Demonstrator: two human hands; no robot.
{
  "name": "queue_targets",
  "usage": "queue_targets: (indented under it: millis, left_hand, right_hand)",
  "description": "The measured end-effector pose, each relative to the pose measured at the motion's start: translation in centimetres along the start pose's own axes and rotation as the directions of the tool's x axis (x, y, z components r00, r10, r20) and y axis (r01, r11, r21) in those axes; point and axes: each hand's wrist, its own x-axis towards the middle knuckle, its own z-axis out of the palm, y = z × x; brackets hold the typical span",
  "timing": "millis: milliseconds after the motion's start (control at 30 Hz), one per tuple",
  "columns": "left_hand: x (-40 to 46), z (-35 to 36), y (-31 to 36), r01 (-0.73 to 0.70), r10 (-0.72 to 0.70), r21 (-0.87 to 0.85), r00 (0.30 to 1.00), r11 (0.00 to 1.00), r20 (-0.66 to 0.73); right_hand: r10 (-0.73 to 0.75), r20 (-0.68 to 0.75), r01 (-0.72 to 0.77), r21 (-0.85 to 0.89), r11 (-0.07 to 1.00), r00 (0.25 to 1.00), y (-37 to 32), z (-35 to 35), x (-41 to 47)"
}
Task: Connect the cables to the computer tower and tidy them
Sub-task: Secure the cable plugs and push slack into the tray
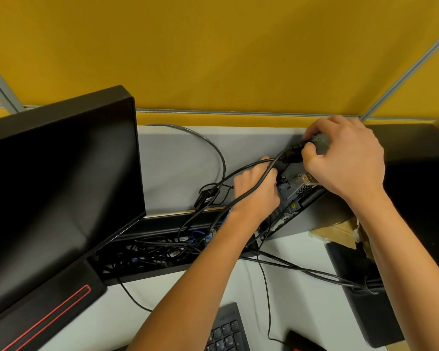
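At the back edge of the pale desk, against the yellow fabric partition, we see the black computer tower lying with its grey metal rear panel turned toward us. Our right hand reaches over the top of that panel, thumb and fingers curled and pinching a black cable plug held against the panel's upper ports — whether the plug is fully seated we cannot tell. Our left hand sits just left of the panel, fingers curled toward the ports; a thick black cable runs across its back, and what the fingertips grasp is hidden, so we cannot tell its hold.

A thin grey cable loops over the grey shelf behind the desk, near a small black adapter block. Below it, a black cable tray holds a tangle of black and blue leads. More black cables stretch rightward across the desk to a black box.

To the left stands a black flat monitor on a base with a red stripe — its screen dark. A black keyboard shows at the bottom edge, and torn brown cardboard lies beside the tower.
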Motion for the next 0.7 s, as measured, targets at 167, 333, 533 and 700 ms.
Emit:
queue_targets:
  millis: [167,333,533,700]
  left_hand:
    - [-0.7,0.1,-0.7,-0.055,0.055,-0.002,0.998,0.998,-0.041]
    - [-0.1,0.0,-0.7,-0.039,0.040,0.032,0.999,0.999,-0.023]
    - [0.2,0.3,-0.8,-0.025,0.025,-0.013,1.000,1.000,-0.020]
    - [0.1,0.3,-1.2,-0.050,0.047,-0.063,0.998,0.997,-0.051]
  right_hand:
    - [-0.002,-0.015,0.002,0.008,1.000,1.000,0.1,-0.1,0.0]
    - [-0.009,-0.017,0.009,0.005,1.000,1.000,-0.1,-0.1,0.0]
    - [-0.013,-0.022,0.013,-0.001,1.000,1.000,-0.1,-0.1,0.0]
    - [-0.017,-0.032,0.017,-0.001,1.000,0.999,0.0,0.0,-0.1]
